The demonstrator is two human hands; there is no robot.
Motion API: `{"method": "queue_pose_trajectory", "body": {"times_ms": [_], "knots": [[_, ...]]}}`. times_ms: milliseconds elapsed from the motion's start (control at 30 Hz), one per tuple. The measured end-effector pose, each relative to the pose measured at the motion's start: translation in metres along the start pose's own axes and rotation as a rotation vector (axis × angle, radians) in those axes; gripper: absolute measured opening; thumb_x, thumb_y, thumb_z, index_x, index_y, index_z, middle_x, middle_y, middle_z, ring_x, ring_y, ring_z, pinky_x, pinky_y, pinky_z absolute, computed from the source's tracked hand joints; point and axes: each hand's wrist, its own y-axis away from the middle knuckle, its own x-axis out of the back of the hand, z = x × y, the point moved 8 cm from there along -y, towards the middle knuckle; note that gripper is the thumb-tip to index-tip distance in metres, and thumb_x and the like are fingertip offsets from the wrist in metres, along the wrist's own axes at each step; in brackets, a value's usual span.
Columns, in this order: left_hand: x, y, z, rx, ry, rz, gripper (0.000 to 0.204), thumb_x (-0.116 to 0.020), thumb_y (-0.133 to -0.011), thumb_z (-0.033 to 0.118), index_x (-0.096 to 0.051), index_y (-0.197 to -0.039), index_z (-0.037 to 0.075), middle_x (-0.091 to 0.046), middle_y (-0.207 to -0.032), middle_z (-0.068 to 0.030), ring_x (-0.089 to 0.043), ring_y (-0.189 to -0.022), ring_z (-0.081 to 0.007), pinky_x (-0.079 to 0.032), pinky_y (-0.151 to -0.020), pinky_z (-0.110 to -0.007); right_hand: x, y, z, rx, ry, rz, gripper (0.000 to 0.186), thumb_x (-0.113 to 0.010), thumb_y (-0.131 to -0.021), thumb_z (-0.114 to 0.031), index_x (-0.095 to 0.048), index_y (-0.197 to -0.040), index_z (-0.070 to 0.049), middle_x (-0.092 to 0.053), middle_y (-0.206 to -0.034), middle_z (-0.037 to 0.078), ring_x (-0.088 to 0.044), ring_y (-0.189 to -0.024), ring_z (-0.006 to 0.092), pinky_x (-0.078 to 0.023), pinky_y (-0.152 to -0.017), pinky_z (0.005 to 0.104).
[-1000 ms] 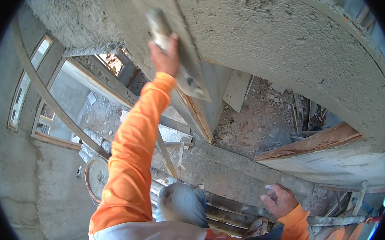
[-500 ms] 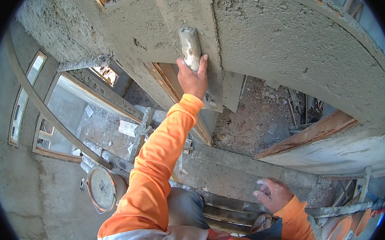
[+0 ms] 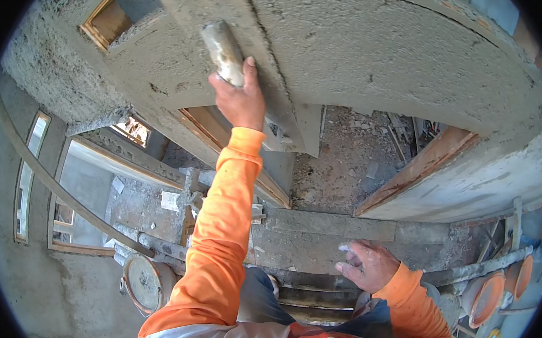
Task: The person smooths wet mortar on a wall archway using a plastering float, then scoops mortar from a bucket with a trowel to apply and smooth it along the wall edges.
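Note:
My left hand [image 3: 239,99] grips the cylindrical, plaster-stained handle [image 3: 222,50] of a long flat float [image 3: 276,115], its blade lying against the grey plastered face [image 3: 388,41] of a curved wall band above a doorway. The surface is rough to the right of the blade. Low at the right, my right hand [image 3: 372,263] hovers apart from the wall, fingers loosely curled and slightly apart, with white matter on a fingertip.
A bucket [image 3: 147,284] stands at lower left beside rough poles. A long curved strip [image 3: 65,196] crosses the left side. Below lie a rubble-strewn floor [image 3: 339,158] and planks [image 3: 313,229]. Orange-rimmed tubs [image 3: 484,298] sit at lower right. A wooden-framed opening [image 3: 106,20] is at upper left.
My left hand and the float moved right, then back left in view. The surroundings shifted in the picture, bringing the upper-left opening into sight. My right hand moved slightly left.

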Motion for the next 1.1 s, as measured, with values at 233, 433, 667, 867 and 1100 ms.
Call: {"method": "queue_pose_trajectory", "body": {"times_ms": [233, 433, 667, 867, 1100], "knots": [[-0.111, 0.189, 0.068, -0.279, -0.07, -0.419, 0.047, -0.071, -0.069, 0.033, -0.046, -0.095, 0.004, -0.053, -0.089, -0.015, -0.053, -0.083, -0.0329, -0.038, -0.071, -0.043, 0.029, 0.025, -0.027, 0.16, -0.075, 0.173, 0.029, -0.063, -0.078, -0.019, -0.055, -0.099, 0.0, -0.059, -0.081, 0.014, -0.059, -0.071, 0.0283, -0.048, -0.064, 0.0346], [-0.126, 0.352, 0.107, -0.293, 0.281, -0.874, 0.052, -0.068, -0.072, 0.044, -0.046, -0.095, 0.003, -0.058, -0.085, -0.0178, -0.057, -0.078, -0.0366, -0.042, -0.069, -0.043, 0.118, 0.087, 0.002, 0.222, -0.295, 0.943, 0.019, -0.056, -0.081, -0.006, -0.053, -0.098, 0.001, -0.056, -0.074, 0.007, -0.054, -0.063, 0.0112, -0.046, -0.059, 0.0259], [-0.078, 0.346, 0.097, 0.395, 0.341, -0.907, 0.05, -0.071, -0.074, 0.034, -0.044, -0.097, -0.002, -0.061, -0.078, -0.0181, -0.061, -0.069, -0.0249, -0.048, -0.064, -0.036, 0.138, 0.1, 0.091, -0.277, 0.064, 0.977, 0.035, -0.061, -0.073, -0.013, -0.051, -0.105, -0.001, -0.057, -0.085, 0.012, -0.057, -0.074, 0.0238, -0.048, -0.069, 0.034], [-0.057, 0.335, 0.124, 0.412, 0.469, -0.906, 0.044, -0.07, -0.076, 0.025, -0.045, -0.096, -0.006, -0.058, -0.086, -0.0149, -0.055, -0.075, -0.0173, -0.046, -0.066, -0.031, 0.103, 0.058, 0.108, -0.43, 0.263, 0.707, 0.047, -0.059, -0.072, -0.018, -0.042, -0.111, 0.001, -0.055, -0.102, 0.023, -0.054, -0.093, 0.0409, -0.045, -0.08, 0.0464], [-0.02, 0.349, 0.197, -0.005, 0.697, -1.373, 0.047, -0.065, -0.08, 0.017, -0.043, -0.113, -0.008, -0.058, -0.102, -0.0214, -0.06, -0.09, -0.0228, -0.049, -0.077, -0.033, 0.147, 0.109, 0.121, -0.381, -0.127, 0.991, 0.045, -0.058, -0.069, -0.017, -0.041, -0.105, 0.003, -0.057, -0.093, 0.025, -0.054, -0.092, 0.0423, -0.045, -0.08, 0.0421]]}}
